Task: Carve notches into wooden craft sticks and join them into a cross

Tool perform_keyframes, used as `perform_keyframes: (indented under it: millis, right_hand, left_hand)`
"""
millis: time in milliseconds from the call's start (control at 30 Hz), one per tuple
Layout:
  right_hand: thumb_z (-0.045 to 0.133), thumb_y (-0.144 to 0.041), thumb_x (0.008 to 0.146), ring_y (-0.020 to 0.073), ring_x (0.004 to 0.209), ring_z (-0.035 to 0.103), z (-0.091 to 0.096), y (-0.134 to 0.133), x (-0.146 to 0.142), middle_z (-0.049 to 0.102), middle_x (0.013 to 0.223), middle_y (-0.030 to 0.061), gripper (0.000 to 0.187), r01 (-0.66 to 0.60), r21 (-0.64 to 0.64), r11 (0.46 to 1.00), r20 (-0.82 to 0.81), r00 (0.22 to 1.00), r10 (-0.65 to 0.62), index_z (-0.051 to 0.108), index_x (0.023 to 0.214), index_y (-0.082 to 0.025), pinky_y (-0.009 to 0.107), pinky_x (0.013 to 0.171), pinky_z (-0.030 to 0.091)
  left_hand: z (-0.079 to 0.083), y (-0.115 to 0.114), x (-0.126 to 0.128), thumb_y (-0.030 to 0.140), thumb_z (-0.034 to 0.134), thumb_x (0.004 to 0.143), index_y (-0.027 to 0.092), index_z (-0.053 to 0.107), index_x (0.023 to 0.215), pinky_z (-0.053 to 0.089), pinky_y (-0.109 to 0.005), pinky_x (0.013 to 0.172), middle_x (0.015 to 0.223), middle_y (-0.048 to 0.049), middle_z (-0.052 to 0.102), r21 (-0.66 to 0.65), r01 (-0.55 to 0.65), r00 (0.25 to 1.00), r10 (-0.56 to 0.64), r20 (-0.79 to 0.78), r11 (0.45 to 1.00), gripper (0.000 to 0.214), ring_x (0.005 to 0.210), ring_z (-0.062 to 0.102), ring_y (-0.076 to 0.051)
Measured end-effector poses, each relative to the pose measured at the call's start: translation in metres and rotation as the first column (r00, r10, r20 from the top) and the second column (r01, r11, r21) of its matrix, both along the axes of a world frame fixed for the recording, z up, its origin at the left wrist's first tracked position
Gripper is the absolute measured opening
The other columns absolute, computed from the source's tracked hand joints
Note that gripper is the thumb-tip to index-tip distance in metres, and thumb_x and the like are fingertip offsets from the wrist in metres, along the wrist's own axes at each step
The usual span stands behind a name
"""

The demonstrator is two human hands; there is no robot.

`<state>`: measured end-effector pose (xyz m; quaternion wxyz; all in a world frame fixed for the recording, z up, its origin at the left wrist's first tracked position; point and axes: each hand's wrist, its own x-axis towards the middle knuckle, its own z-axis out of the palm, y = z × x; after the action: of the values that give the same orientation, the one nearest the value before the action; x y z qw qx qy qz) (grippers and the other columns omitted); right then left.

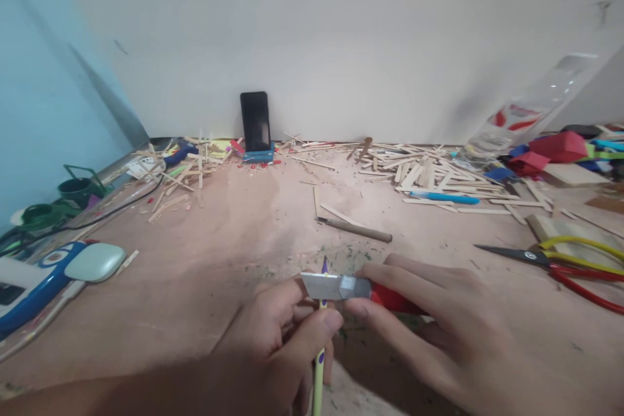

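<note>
My left hand (277,338) is closed round a yellow-green pencil (319,370) whose purple tip (324,265) points away from me. My right hand (439,325) grips a red-handled utility knife (390,299). Its grey blade (324,286) lies across the pencil just below the tip. My left thumb presses beside the blade. Small coloured shavings are scattered on the wooden surface (219,260) in front of the hands.
Scissors (560,260) with red and yellow handles lie at right. A wooden dowel (355,229) lies ahead, and piles of craft sticks (429,175) along the wall. A black phone (255,122) stands on a blue holder. A blue-white device (53,273) sits left.
</note>
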<state>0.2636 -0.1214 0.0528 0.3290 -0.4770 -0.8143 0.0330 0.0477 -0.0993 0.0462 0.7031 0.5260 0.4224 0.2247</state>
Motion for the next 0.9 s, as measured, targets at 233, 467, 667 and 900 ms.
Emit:
perform_keyframes:
  millis: [233, 467, 667, 900]
  right_hand:
    - [0.062, -0.035, 0.104, 0.0126, 0.056, 0.055, 0.008, 0.003, -0.001, 0.062, 0.067, -0.0028, 0.024, -0.003, 0.011, 1.000, 0.023, 1.000, 0.003, 0.067, 0.085, -0.021, 0.029, 0.055, 0.040]
    - [0.063, -0.039, 0.104, 0.0118, 0.057, 0.055, 0.003, -0.001, 0.000, 0.061, 0.068, -0.0031, 0.027, 0.006, -0.016, 1.000, 0.016, 1.000, -0.006, 0.068, 0.085, -0.021, 0.029, 0.056, 0.040]
    - [0.063, -0.038, 0.104, 0.0127, 0.055, 0.056, 0.003, 0.002, 0.000, 0.061, 0.066, -0.0023, 0.024, -0.013, 0.020, 1.000, 0.008, 1.000, 0.013, 0.068, 0.086, -0.022, 0.028, 0.054, 0.040]
    - [0.064, -0.039, 0.103, 0.0161, 0.059, 0.061, 0.018, 0.018, 0.020, 0.067, 0.069, -0.0007, 0.020, 0.317, 0.121, 0.941, -0.131, 0.944, -0.302, 0.069, 0.089, -0.025, 0.030, 0.055, 0.044]
  left_hand:
    - [-0.004, -0.007, -0.001, 0.046, 0.064, 0.099, 0.017, 0.066, 0.122, 0.034, -0.016, 0.047, 0.065, 0.0031, 0.061, 0.023, -0.078, 0.994, 0.079, -0.072, 0.997, 0.037, 0.045, 0.047, -0.006]
    - [-0.005, -0.009, -0.003, 0.048, 0.061, 0.099, 0.018, 0.065, 0.120, 0.037, -0.017, 0.047, 0.066, 0.0038, 0.061, 0.036, -0.076, 0.992, 0.080, -0.102, 0.996, 0.037, 0.044, 0.048, -0.007]
    - [-0.004, -0.008, -0.002, 0.051, 0.058, 0.099, 0.019, 0.063, 0.113, 0.035, -0.019, 0.045, 0.064, 0.0041, 0.058, 0.034, -0.058, 0.996, 0.060, -0.070, 0.998, 0.036, 0.043, 0.044, -0.008]
    - [-0.001, -0.011, -0.008, 0.050, 0.061, 0.098, 0.019, 0.058, 0.077, 0.034, -0.019, 0.049, 0.063, -0.0012, 0.063, 0.192, 0.112, 0.990, -0.093, -0.106, 0.975, 0.037, 0.048, 0.051, -0.009]
